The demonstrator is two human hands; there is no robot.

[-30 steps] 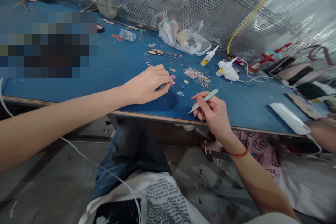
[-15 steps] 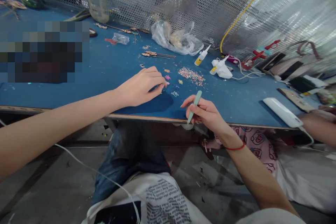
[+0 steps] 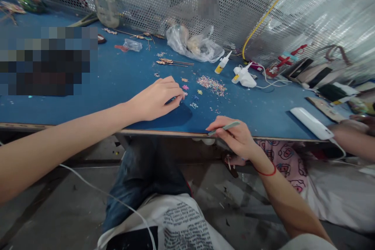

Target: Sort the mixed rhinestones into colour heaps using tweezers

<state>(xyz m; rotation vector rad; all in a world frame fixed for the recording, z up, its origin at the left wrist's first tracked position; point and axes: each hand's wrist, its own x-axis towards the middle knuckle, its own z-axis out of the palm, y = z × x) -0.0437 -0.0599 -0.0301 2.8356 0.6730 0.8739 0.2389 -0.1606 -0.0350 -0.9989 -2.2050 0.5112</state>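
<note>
My left hand (image 3: 161,98) rests on the blue tabletop with its fingers bent down and thumb and fingertips drawn together. A small pale pink piece (image 3: 185,94) shows right at those fingertips; whether they grip it is not clear. Around it lie little flower-like clusters: a pink one (image 3: 185,87), a yellow one (image 3: 199,92), a dark blue one (image 3: 195,97) and a pale blue one (image 3: 193,105). At the table's front edge my right hand (image 3: 234,136) is closed round pale green tweezers (image 3: 232,125), held nearly level and pointing left.
Behind the clusters spreads a pile of tiny coloured bits (image 3: 212,85). Farther back are gold hairpins (image 3: 175,63), a clear plastic bag (image 3: 202,47) and two glue bottles, one upright (image 3: 222,63). A white device (image 3: 310,123) lies at right, near another person's arm (image 3: 353,138).
My right hand has drawn back slightly toward the table edge and right, and the tweezers have turned from steep to nearly level. My left hand has stayed about where it was.
</note>
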